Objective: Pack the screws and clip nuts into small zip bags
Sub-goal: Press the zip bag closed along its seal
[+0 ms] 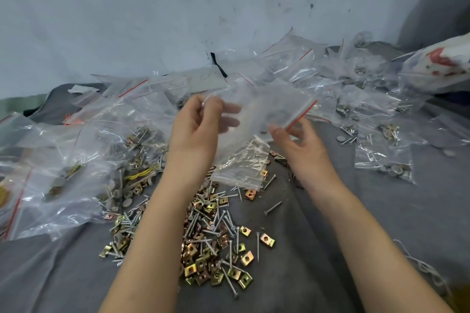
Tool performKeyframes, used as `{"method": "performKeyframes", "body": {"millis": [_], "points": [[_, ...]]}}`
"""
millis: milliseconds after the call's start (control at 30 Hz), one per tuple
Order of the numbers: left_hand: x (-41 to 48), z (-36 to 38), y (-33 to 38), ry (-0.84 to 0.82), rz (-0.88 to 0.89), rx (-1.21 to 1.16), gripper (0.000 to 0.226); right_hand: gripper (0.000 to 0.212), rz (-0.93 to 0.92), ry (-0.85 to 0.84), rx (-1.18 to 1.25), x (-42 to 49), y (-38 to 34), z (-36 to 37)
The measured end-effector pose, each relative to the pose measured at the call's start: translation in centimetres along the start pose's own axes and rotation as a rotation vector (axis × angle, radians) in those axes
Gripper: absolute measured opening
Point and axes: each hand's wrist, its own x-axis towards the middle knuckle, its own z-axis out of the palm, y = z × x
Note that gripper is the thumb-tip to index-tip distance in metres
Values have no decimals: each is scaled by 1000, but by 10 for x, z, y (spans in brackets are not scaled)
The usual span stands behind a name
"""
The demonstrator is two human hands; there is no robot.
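Left hand (pixel 201 119) and right hand (pixel 296 141) pinch an empty-looking bag (pixel 267 109); filled bags (pixel 384 134) lie at two o'clock, a big heap (pixel 216 239) of screws and nuts waits at six.

Bare cloth (pixel 396 211) lay open at the near right, out to the filled bags (pixel 384 157). The pile of screws and clip nuts (pixel 216 236) filled the middle, between the forearms. Heaped bags (pixel 50 173) crowded the left and the far side up to the wall (pixel 152 20). The left hand (pixel 195 129) and right hand (pixel 297 142) held a bag (pixel 264 109) raised over the pile's far end, blocking the centre.
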Motion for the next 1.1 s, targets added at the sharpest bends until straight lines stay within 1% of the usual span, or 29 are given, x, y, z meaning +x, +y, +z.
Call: {"method": "performKeyframes", "body": {"millis": [33, 67, 133, 200, 267, 333, 367, 433, 500, 567, 633, 667, 700, 733, 800, 867, 933, 1067, 1100], "points": [[-2, -5, -1, 7, -38, -32, 23, 22, -15, -13, 13, -2, -1, 1], [-4, -10, -3, 13, -82, -56, 23, 14, -26, -22, 18, -4, -2, 1], [-6, -19, -7, 40, -174, -93, 25, 15, -43, -25, 12, -8, -2, 3], [-6, -28, -12, 109, -244, -98, 24, 19, -60, -30, -5, -12, -4, 3], [-5, -35, -17, 199, -286, -32, 22, 23, -81, -58, -17, -17, -5, 4], [-6, -40, -23, 276, -292, 78, 18, 27, -108, -64, -28, -21, -6, 6], [-8, -42, -24, 302, -271, 148, 20, 27, -121, -43, -27, -22, -6, 8], [-12, -44, -26, 324, -196, 285, 32, 25, -125, 46, 4, -23, -9, 9], [-16, -42, -25, 299, -136, 368, 30, 24, -112, 169, 39, -23, -12, 8], [-22, -37, -25, 196, -131, 395, 17, 24, -120, 297, 39, -23, -16, 6], [-27, -28, -24, 76, -165, 332, 10, 20, -177, 384, 11, -24, -18, 7], [-29, -23, -23, 26, -181, 277, 11, 20, -229, 409, -30, -27, -19, 9], [-31, -18, -21, -16, -196, 212, 13, 26, -304, 423, -118, -29, -21, 13], [-32, -12, -19, -51, -213, 139, 15, 30, -398, 427, -247, -33, -22, 16], [-34, -2, -16, -94, -275, -28, 19, 29, -583, 395, -518, -39, -18, 24], [-35, 4, -16, -105, -354, -129, 22, 25, -665, 342, -690, -44, -11, 32], [-37, 6, -18, -98, -379, -105, 23, 21, -685, 323, -758, -46, -5, 34], [-37, 2, -24, 3, -251, 120, 19, 17, -655, 295, -773, -44, -2, 30], [-38, 1, -25, 23, -265, 121, 18, 16, -641, 283, -783, -43, -1, 30]]}}
